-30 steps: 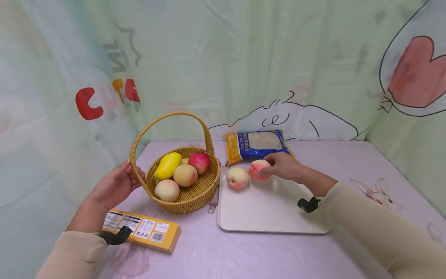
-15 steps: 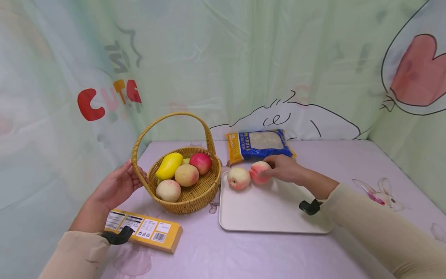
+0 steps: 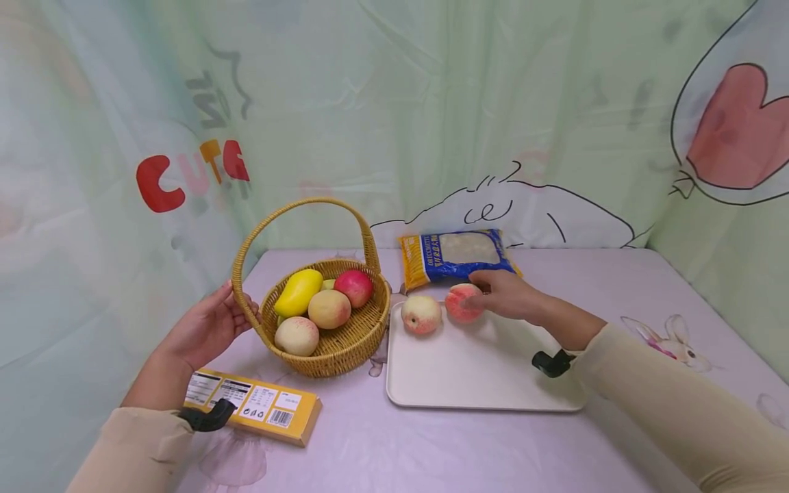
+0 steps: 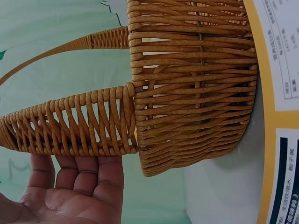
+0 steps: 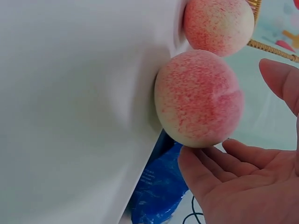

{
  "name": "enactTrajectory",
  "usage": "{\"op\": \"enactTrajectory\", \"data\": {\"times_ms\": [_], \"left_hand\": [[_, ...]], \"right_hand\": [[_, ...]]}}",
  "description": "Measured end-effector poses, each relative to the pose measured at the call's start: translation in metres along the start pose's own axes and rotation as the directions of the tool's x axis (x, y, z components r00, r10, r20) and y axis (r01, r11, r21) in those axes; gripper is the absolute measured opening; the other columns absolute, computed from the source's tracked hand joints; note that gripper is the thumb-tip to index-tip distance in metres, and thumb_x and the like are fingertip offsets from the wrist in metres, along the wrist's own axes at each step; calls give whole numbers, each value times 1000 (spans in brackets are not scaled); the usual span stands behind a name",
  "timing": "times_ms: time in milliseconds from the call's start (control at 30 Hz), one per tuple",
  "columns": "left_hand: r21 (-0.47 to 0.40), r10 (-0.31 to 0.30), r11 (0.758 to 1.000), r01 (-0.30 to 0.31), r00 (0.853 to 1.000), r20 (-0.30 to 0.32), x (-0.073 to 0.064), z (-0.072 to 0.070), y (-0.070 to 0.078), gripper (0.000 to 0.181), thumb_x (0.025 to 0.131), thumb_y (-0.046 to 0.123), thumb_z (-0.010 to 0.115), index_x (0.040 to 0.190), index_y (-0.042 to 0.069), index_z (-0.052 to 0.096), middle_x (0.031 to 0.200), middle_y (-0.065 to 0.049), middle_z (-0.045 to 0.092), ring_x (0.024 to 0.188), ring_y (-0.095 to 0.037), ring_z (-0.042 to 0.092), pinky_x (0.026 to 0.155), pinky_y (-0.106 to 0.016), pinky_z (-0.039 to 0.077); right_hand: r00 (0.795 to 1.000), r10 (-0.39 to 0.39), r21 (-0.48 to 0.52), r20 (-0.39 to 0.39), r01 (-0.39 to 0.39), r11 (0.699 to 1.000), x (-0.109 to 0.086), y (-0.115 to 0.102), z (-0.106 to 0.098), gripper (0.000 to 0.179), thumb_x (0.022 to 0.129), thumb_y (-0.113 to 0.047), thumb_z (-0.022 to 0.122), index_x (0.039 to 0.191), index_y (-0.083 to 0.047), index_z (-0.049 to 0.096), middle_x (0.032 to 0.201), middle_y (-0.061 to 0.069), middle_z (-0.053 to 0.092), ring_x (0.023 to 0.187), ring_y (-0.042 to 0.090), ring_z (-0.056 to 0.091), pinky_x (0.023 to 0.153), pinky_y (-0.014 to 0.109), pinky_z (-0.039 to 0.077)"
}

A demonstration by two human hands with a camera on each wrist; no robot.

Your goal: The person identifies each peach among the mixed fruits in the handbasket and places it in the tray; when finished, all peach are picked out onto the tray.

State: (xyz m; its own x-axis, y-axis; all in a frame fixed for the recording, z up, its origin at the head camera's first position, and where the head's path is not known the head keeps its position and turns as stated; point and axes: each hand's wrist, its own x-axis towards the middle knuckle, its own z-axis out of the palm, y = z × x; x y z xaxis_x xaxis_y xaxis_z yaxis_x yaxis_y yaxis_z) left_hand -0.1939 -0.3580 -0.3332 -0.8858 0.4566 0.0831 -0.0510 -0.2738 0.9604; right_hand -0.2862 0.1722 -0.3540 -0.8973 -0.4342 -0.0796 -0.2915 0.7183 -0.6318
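In the head view, my left hand (image 3: 209, 325) touches the handle of a wicker basket (image 3: 345, 356) from the left, palm turned up, fingers loosely bent. The left wrist view shows its fingertips hidden behind the handle (image 4: 70, 126). In the basket lie a yellow mango (image 3: 298, 293), a red apple (image 3: 354, 288) and two peaches, one tan (image 3: 329, 309) and one pale (image 3: 297, 336). My right hand (image 3: 514, 299) is beside a pink peach (image 5: 201, 98) on the white tray (image 3: 481, 383); its thumb stands apart, fingertips right at the peach's side. Another peach (image 3: 422, 315) sits left of it.
Behind the tray lies a blue and yellow bag of orecchiette pasta (image 3: 459, 257). A flat yellow box (image 3: 265, 411) with printed labels rests before the basket, near my left forearm. A patterned curtain (image 3: 394, 123) stands behind the table.
My right thumb and fingers have loosened from the pink peach, which now sits a little further from the other peach on the tray. The left hand and basket look the same.
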Motion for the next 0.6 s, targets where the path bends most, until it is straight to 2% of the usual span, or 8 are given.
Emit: {"op": "enactTrajectory", "data": {"times_ms": [67, 100, 233, 333, 600], "left_hand": [[8, -2, 1000, 2, 1000, -1, 0, 0, 0, 46, 116, 33, 23, 112, 16, 66, 106, -2, 73, 105, -15, 68, 100, -29, 53], [12, -2, 1000, 2, 1000, 0, 0, -1, 0, 46, 116, 33, 23, 112, 17, 66, 106, -1, 73, 105, -15, 68, 100, -29, 53], [22, -5, 1000, 4, 1000, 6, 0, -1, 0, 47, 116, 33, 22, 112, 17, 66, 107, -1, 73, 106, -15, 68, 100, -28, 52], [18, -3, 1000, 3, 1000, 10, 0, -1, 1, 46, 116, 34, 23, 112, 16, 65, 107, -1, 72, 106, -16, 67, 100, -29, 52], [-3, -4, 1000, 4, 1000, 27, 0, -2, 2, 47, 116, 34, 23, 112, 13, 65, 108, -3, 72, 106, -17, 66, 101, -29, 52]], "right_hand": [[1000, -8, -2, -8, 8, 1000, 0, -1, -1, 65, 97, -35, 71, 145, 3, 51, 142, 26, 57, 124, 39, 54, 102, 52, 50], [1000, -20, -11, -10, 19, 1000, 0, -2, -2, 60, 96, -35, 71, 140, 3, 54, 138, 27, 58, 121, 39, 55, 98, 52, 50], [999, -48, -16, -24, 48, 999, -2, -7, -6, 70, 96, -35, 72, 149, 3, 48, 149, 29, 52, 130, 43, 53, 107, 55, 48], [997, -72, -18, -23, 72, 997, -2, -13, -8, 84, 96, -39, 73, 157, 6, 35, 158, 29, 42, 143, 47, 45, 115, 59, 40], [993, -110, -51, -38, 108, 993, -2, -27, -11, 91, 94, -46, 74, 159, 2, 32, 162, 26, 39, 148, 45, 40, 119, 59, 35]]}}
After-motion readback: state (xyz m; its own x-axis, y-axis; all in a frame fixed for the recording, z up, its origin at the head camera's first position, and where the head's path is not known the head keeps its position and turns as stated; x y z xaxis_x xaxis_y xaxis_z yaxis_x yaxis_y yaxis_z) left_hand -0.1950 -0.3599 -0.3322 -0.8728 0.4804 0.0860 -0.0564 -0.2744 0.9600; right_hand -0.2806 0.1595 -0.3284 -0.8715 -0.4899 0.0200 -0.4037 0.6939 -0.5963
